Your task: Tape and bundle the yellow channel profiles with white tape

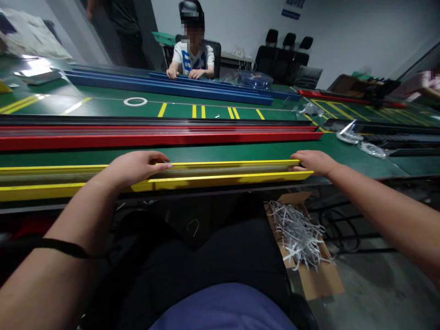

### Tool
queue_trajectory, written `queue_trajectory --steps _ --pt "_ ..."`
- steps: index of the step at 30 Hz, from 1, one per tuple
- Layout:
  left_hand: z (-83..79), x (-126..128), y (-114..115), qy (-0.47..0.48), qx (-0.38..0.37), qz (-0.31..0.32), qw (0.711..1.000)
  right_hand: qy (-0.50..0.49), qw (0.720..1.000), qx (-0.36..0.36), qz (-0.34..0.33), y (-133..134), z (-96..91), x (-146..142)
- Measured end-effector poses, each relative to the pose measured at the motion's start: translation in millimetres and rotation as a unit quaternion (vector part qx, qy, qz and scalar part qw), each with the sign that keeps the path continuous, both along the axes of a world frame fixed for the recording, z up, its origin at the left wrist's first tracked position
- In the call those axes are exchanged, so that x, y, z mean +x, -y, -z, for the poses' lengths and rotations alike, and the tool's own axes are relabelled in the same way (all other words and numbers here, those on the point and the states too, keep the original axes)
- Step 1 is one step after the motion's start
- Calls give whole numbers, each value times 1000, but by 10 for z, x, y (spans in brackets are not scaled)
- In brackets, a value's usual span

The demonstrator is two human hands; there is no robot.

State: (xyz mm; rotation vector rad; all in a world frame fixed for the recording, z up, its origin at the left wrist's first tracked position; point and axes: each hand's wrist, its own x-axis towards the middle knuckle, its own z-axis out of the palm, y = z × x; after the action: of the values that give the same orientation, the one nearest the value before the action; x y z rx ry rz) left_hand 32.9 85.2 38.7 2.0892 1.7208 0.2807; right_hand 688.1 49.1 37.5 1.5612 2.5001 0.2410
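A: What's nearest?

B: On the floor at the near right, a flattened cardboard box (319, 279) holds a heap of white shredded strips (297, 233).

A: And the hands?

B: Both reach forward to a long yellow channel (220, 182), which lies along the near edge of a green workbench (360, 156) and runs off to the left. The left hand (135, 168) sits left of centre, its fingers together and curved over the far lip. The right hand (314, 162) is at the right end, its fingers also hooked over the far edge. Neither is pinching, but I can't tell how firmly they're gripping.

A: Beyond them?

B: Just farther sit a red channel (154, 140) and a black channel (154, 120), side by side. Clear plastic bags (373, 150) lie to the right. Farther still are a white tape ring (135, 101) and blue channels (165, 87), with a seated co-worker's hands (187, 72) just beside them at the far side.
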Motion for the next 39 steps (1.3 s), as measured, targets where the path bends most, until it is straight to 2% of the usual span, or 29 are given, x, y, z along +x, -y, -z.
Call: queue_trajectory --steps 5,10,16,27,31,39 --pt "-9 7 -9 -49 -12 12 999 95 994 -25 -49 -132 -186 -219" --pt "-17 17 -7 -43 -13 13 999 114 988 -57 -92 -194 -279 -327" --pt "-28 31 7 -42 -10 13 999 125 987 -24 -100 -175 -210 -516" --pt "-24 41 19 -38 10 33 999 116 982 -38 -144 -261 -250 -925" --pt "-61 58 36 -51 8 39 998 136 978 -23 -155 -270 -203 -1009" --pt "-67 72 50 -60 7 38 997 102 976 -4 -193 -294 -137 -1351"
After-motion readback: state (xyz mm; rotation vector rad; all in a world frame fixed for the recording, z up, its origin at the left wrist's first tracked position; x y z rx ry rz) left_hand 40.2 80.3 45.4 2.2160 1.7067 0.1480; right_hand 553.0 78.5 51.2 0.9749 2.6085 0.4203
